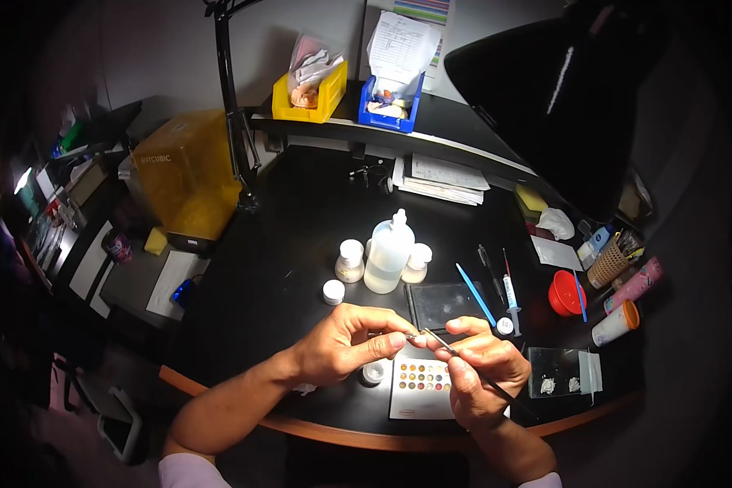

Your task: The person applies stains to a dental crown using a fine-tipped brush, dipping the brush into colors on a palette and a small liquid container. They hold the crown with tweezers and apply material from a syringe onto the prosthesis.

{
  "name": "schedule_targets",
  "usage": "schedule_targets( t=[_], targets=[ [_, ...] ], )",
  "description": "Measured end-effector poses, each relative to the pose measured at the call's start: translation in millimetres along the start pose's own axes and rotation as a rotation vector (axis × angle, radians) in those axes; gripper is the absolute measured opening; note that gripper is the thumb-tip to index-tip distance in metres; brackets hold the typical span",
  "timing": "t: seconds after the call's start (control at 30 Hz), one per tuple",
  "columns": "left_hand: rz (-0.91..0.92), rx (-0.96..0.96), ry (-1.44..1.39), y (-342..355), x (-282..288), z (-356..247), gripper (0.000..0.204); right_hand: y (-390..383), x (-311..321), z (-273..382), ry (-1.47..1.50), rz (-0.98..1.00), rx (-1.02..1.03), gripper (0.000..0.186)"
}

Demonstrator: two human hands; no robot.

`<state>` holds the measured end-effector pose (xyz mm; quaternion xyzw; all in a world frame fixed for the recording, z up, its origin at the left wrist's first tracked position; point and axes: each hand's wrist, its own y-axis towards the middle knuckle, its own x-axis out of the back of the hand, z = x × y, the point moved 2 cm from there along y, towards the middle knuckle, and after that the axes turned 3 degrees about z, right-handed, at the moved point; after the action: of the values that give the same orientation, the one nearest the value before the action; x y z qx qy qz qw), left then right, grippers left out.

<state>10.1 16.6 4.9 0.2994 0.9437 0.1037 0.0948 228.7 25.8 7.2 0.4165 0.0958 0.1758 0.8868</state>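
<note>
My left hand (354, 346) pinches a small object (411, 337), too small to make out clearly, between thumb and fingers. My right hand (484, 374) grips a thin dark brush-like tool (496, 386), its tip at that small object. Below them lies a white palette card (408, 398) with rows of coloured dots, and a small clear jar (372, 372) stands beside it. A glass slab (551, 361) with white paste lies at the right.
Behind my hands stand a squeeze bottle (388, 260), white jars (350, 259), a dark case (431, 305) and pens (475, 293). A red bowl (566, 289) and tumbler (614, 324) stand right. A black lamp (545, 98) overhangs; yellow (309, 106) and blue bins (386, 118) sit on the shelf (464, 142).
</note>
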Motion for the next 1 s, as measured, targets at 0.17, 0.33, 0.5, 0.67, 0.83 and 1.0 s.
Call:
schedule_targets(
  t=[0.17, 0.33, 0.5, 0.67, 0.83, 1.0],
  targets=[
    [-0.124, -0.036, -0.12, 3.7, -8.9, 6.3, 0.026, 4.0, -0.5, 5.3, -0.059, 0.025, 0.025, 0.022],
    [-0.108, -0.028, -0.123, 3.1, -9.9, 5.6, 0.027, 2.8, 1.1, 5.0, -0.077, 0.024, 0.047, 0.022],
    [-0.098, -0.037, -0.149, 3.4, -9.9, 5.4, 0.027, 2.3, 1.8, 4.4, -0.076, 0.045, 0.058, 0.023],
    [-0.089, -0.047, -0.127, 2.2, -6.4, 9.0, 0.026, 3.4, 1.1, 5.9, -0.084, 0.053, 0.053, 0.024],
    [-0.091, -0.041, -0.139, 3.8, -8.4, 6.5, 0.026, 2.6, 2.0, 6.5, -0.068, 0.041, 0.04, 0.023],
    [-0.1, -0.049, -0.126, 3.9, -9.0, 6.1, 0.026, 1.8, 2.1, 6.4, -0.059, 0.039, 0.039, 0.021]
  ],
)
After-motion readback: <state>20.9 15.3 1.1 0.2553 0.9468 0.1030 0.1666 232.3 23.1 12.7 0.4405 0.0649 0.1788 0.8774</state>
